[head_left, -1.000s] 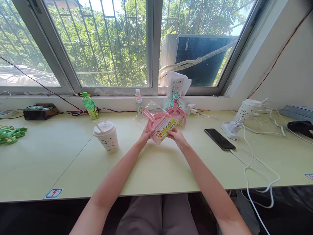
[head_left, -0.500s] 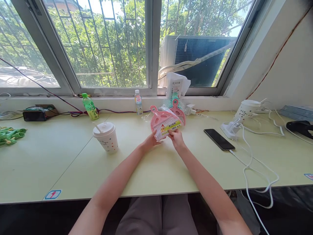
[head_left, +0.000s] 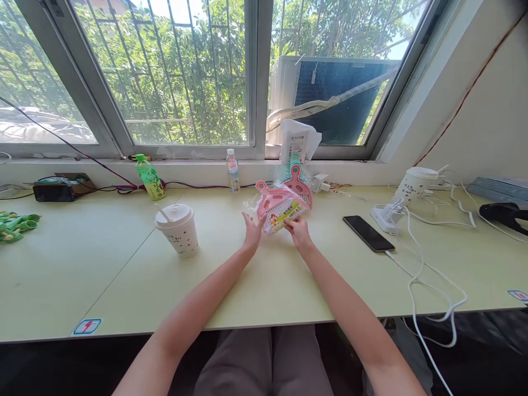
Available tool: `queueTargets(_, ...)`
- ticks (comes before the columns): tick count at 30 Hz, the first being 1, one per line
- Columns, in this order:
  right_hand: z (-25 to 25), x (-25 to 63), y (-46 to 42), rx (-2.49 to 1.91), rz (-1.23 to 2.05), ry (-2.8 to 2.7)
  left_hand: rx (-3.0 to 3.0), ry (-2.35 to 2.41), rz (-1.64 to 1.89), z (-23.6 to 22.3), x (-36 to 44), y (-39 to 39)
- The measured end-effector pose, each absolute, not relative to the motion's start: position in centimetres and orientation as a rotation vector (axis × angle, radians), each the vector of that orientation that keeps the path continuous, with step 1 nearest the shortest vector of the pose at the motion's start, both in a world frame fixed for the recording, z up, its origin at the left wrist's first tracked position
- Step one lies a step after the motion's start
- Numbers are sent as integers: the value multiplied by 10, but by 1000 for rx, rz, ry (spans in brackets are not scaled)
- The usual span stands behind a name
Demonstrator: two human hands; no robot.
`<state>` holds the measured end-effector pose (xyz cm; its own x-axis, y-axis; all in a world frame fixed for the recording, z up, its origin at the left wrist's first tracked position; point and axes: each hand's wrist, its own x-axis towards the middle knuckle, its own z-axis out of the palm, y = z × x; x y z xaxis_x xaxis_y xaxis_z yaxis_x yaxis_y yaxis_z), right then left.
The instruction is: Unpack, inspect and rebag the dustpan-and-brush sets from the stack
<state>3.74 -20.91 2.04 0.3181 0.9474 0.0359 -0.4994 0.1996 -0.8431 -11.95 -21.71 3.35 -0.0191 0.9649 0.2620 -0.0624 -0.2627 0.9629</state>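
A pale yellow-green laminate table [head_left: 103, 269] under the window carried a white lidded paper cup with coloured dots [head_left: 177, 229], a black smartphone [head_left: 368, 234] on a white cable, green plastic clips [head_left: 14, 226] at its left edge and a green drink bottle [head_left: 150, 179].

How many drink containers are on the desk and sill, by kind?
Paper cups with lids: 2, the dotted cup and the white cup.
Plastic bottles: 2, the green bottle and the small clear bottle.
Total: 4.
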Motion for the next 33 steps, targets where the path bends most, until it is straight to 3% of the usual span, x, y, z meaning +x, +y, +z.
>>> queueTargets(3,21,35,-210,-865,1141,-657,1773,1461,1640,40,-126,-220)
queueTargets(7,18,22,-214,-904,1208,-755,2330,1600,1323,49,-133,-220)
queueTargets(15,15,15,-217,-958,1235,-885,2140,1635,1112,52,-133,-217)
queueTargets(20,17,19,-214,-1005,1223,-864,2419,1777,1146,57,-133,-223)
queueTargets(27,13,17,-213,-1027,1199,-831,2981,1635,603,46,-127,-220)
queueTargets(33,12,18,-211,-1047,1187,-809,2804,1552,883,40,-123,-218)
